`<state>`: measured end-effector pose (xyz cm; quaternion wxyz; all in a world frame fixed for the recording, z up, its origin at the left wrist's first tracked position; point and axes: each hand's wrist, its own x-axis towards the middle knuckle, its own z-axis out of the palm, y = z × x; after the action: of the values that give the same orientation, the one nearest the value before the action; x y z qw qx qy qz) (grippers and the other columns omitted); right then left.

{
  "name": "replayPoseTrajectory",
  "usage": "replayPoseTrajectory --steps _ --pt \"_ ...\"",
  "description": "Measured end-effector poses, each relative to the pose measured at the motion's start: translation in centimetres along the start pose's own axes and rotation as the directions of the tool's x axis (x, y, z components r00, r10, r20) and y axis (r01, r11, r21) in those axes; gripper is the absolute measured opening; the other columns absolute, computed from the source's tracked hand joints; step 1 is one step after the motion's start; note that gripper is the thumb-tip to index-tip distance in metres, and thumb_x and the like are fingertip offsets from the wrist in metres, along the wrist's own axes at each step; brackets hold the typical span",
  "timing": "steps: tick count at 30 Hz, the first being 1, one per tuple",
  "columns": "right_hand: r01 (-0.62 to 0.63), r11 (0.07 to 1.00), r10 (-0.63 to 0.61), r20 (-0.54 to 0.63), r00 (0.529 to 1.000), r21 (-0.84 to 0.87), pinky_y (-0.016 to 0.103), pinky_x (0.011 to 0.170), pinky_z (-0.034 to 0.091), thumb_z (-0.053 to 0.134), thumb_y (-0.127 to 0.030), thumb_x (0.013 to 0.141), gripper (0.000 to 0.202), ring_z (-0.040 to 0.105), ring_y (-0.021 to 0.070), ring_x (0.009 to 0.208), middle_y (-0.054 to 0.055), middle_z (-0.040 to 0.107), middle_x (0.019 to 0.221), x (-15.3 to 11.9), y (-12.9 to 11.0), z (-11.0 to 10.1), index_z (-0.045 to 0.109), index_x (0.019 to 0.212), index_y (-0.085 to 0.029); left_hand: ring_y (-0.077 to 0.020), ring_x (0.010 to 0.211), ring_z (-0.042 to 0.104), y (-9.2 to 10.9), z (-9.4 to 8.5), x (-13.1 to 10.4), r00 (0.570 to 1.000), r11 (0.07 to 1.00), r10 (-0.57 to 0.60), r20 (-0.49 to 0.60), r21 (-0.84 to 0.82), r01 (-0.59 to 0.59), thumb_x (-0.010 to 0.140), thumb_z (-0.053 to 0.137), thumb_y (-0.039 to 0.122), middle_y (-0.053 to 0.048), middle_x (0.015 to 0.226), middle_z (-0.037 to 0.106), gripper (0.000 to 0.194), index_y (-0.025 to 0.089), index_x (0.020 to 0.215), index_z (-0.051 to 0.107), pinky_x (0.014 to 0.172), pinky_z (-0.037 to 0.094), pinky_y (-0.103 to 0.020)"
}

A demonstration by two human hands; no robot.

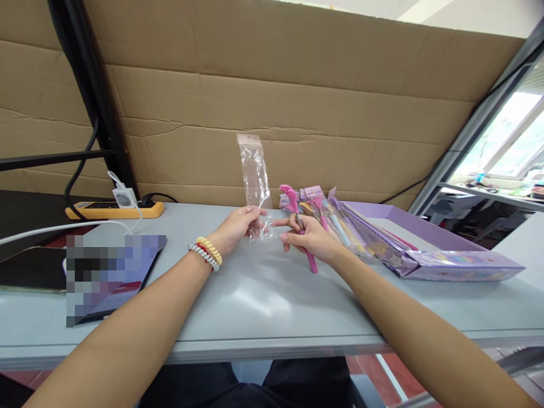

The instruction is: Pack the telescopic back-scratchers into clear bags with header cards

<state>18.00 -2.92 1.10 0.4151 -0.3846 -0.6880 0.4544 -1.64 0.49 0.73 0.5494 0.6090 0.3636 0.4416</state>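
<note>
A long clear plastic bag (256, 173) stands upright in my left hand (238, 226), pinched near its lower end between thumb and fingers. My right hand (312, 235) is closed around a pink back scratcher (311, 262) with a claw-shaped head and a metal section in its shaft. The scratcher tilts, head up and handle down, just above the table. My right index finger points toward the bag's bottom. Right behind that hand lie several more wrapped back scratchers (340, 229) in clear bags, pink, blue and yellowish.
An open purple box (450, 266) sits on the right of the grey table (272, 317). A dark tablet-like device (127, 289), partly pixelated, lies left. Behind it are a yellow power strip (144, 211) and a white charger (124, 197) with its cable. A cardboard panel (297, 113) rises behind.
</note>
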Motion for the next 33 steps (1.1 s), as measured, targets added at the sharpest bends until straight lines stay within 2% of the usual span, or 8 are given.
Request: replayPoseTrajectory --steps 3,7,12,16,19,23,27,33 --pt "0.011 1.000 -0.011 0.035 0.999 0.000 0.020 0.035 0.026 0.080 -0.030 0.058 0.053 0.060 0.0108 0.052 0.013 0.064 0.112 -0.1 0.1 0.1 0.028 0.067 -0.020 -0.0115 0.052 0.052 -0.3 0.4 0.1 0.999 1.000 0.015 0.036 0.018 -0.015 0.085 0.048 0.045 -0.002 0.059 0.062 0.029 0.017 0.092 0.057 0.057 0.039 -0.025" --pt "0.004 1.000 -0.004 0.039 0.999 0.000 0.021 0.039 0.032 0.080 -0.026 0.056 0.053 0.054 0.0072 0.047 0.008 0.068 0.094 -0.1 0.2 0.1 0.028 0.067 -0.020 -0.0125 0.053 0.053 -0.3 0.8 0.1 1.000 1.000 0.017 -0.002 0.005 -0.017 0.087 0.045 0.043 -0.002 0.057 0.062 0.025 0.019 0.086 0.052 0.057 0.041 -0.026" --pt "0.002 1.000 -0.002 0.029 1.000 -0.005 0.024 0.052 0.045 0.081 -0.020 0.054 0.052 0.060 0.0131 0.065 0.002 0.064 0.074 -0.1 0.1 0.6 0.029 0.064 -0.021 -0.0116 0.050 0.051 -0.2 1.1 0.1 0.996 0.999 0.035 -0.080 -0.031 -0.038 0.086 0.045 0.036 0.000 0.058 0.059 0.018 0.020 0.078 0.047 0.053 0.038 -0.025" --pt "0.022 0.999 -0.025 -0.071 0.997 -0.047 0.023 0.046 0.039 0.081 -0.027 0.054 0.055 0.050 0.0091 0.054 -0.001 0.062 0.068 0.0 0.1 0.8 0.028 0.065 -0.021 -0.0101 0.050 0.051 0.0 1.2 -0.1 0.999 0.992 0.024 -0.024 -0.121 -0.026 0.076 0.053 0.023 0.000 0.060 0.058 0.010 0.019 0.076 0.043 0.053 0.037 -0.025" --pt "0.057 0.993 -0.074 -0.174 0.982 -0.104 0.022 0.044 0.034 0.080 -0.034 0.057 0.055 0.043 0.0072 0.050 -0.001 0.060 0.065 0.2 0.1 0.7 0.027 0.065 -0.021 -0.0101 0.052 0.053 0.2 1.2 -0.3 1.000 0.989 0.022 0.014 -0.148 -0.019 0.062 0.057 0.009 0.003 0.061 0.058 0.028 0.019 0.084 0.044 0.056 0.040 -0.026" --pt "0.071 0.985 -0.106 -0.233 0.967 -0.156 0.022 0.043 0.031 0.079 -0.038 0.059 0.049 0.039 0.0062 0.047 -0.004 0.057 0.064 0.2 -0.3 0.4 0.035 0.070 -0.021 -0.0139 0.058 0.060 0.3 1.0 -0.5 0.997 0.996 0.028 0.070 -0.092 -0.021 0.058 0.064 0.007 0.002 0.068 0.062 0.041 0.019 0.091 0.041 0.063 0.046 -0.032" --pt "0.030 0.984 -0.068 -0.220 0.973 -0.175 0.023 0.044 0.031 0.078 -0.036 0.059 0.043 0.041 0.0075 0.048 -0.005 0.053 0.060 0.1 -0.5 0.4 0.048 0.084 -0.019 -0.0128 0.059 0.061 0.1 0.8 -0.5 0.992 0.995 0.061 0.106 -0.087 -0.052 0.062 0.068 0.010 0.000 0.073 0.065 0.045 0.020 0.093 0.038 0.064 0.046 -0.032" --pt "0.059 0.971 -0.093 -0.135 0.987 -0.233 0.023 0.046 0.030 0.071 -0.033 0.063 0.027 0.039 0.0072 0.049 -0.004 0.049 0.059 0.2 0.1 0.4 0.057 0.078 -0.015 -0.0109 0.063 0.060 -0.1 0.7 -0.2 0.995 0.993 0.100 0.028 -0.064 -0.098 0.067 0.067 0.012 0.001 0.076 0.065 0.040 0.020 0.095 0.039 0.068 0.045 -0.031"
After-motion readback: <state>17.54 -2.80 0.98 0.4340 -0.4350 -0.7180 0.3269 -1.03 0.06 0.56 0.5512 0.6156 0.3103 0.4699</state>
